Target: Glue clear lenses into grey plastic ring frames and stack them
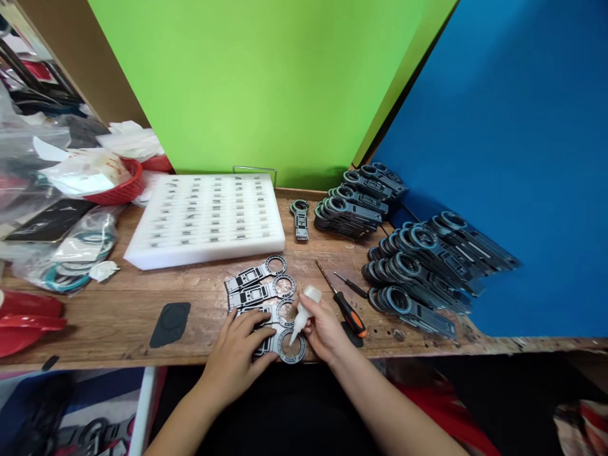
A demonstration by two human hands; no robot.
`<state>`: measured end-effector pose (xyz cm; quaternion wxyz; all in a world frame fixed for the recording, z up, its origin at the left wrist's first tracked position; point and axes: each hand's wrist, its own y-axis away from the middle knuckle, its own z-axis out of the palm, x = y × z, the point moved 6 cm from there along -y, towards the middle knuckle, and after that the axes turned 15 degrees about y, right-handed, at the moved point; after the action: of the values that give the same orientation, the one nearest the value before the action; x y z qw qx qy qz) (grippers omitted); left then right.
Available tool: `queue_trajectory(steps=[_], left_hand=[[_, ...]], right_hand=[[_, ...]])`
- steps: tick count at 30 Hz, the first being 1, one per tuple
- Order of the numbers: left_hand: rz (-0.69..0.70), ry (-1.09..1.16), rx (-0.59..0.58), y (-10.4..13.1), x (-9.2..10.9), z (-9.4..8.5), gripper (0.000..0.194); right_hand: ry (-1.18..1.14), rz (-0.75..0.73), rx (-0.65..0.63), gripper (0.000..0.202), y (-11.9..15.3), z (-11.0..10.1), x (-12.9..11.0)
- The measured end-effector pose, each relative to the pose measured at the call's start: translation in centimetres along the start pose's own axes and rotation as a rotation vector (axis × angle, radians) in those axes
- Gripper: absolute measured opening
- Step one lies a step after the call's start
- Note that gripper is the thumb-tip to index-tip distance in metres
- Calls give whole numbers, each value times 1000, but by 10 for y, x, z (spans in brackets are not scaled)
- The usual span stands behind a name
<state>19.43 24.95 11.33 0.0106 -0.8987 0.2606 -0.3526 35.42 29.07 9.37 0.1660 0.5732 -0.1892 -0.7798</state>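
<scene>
Several flat grey pieces with ring ends lie fanned out before me, one of them a ring-ended piece [251,295] in plain view. My left hand [240,351] rests spread over the two nearest pieces, its fingers lying on their flat bodies. A small white squeeze bottle [304,313] with a thin nozzle is gripped in my right hand [325,329]. The nozzle points down at the ring of the nearest piece [298,356]. Whether the tip touches the ring, I cannot tell. My left fingers partly cover the bodies of those two pieces.
A white foam block [209,244] with rows of small metal parts sits behind. Right of my hands lie an orange-black screwdriver [349,311] and a thin black screwdriver [351,285]. Stacked ring-ended pieces [418,272] fill the right side. A red cup [28,323] stands left.
</scene>
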Motion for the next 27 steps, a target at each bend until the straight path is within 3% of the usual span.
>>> queue_trajectory(steps=[6, 15, 19, 27], left_hand=[[-20, 17, 9, -2, -1, 0, 28], [-46, 28, -7, -1, -2, 1, 29], [-39, 34, -10, -1, -1, 0, 28], [-28, 39, -8, -1, -1, -1, 29]], right_hand=[[283, -242, -8, 32, 3, 7, 5], [679, -424, 51, 27, 11, 8, -3], [871, -394, 37, 30, 11, 5, -3], [771, -365, -20, 30, 8, 7, 2]])
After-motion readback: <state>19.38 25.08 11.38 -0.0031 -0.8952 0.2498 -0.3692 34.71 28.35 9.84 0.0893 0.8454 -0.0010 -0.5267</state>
